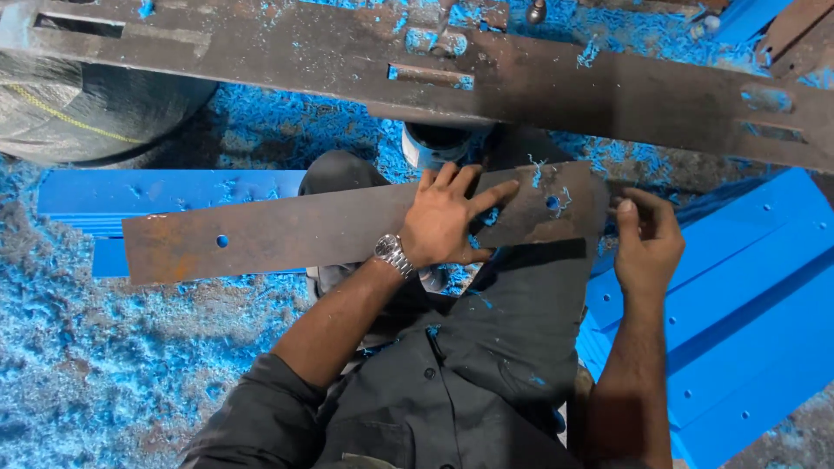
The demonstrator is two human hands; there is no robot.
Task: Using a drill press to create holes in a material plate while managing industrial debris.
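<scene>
A view from above onto a seated person's lap; a long rusty steel bar point(347, 227) with a small hole near each end lies flat across the knees, running left to right. The left hand point(447, 217), a metal watch point(393, 254) on its wrist, rests palm down on the bar right of its middle, fingers spread wide, pressing rather than gripping. The right hand point(647, 243) sits at the bar's right end; its fingers curl loosely near the edge, and whether they grasp the bar or only touch it cannot be told. Above the bar a larger rusty slotted beam point(556, 87) crosses the scene. Blue panels point(738, 295) with small holes lie to the right, another blue panel point(165, 191) to the left behind the bar; blue shavings point(113, 356) cover the floor.
</scene>
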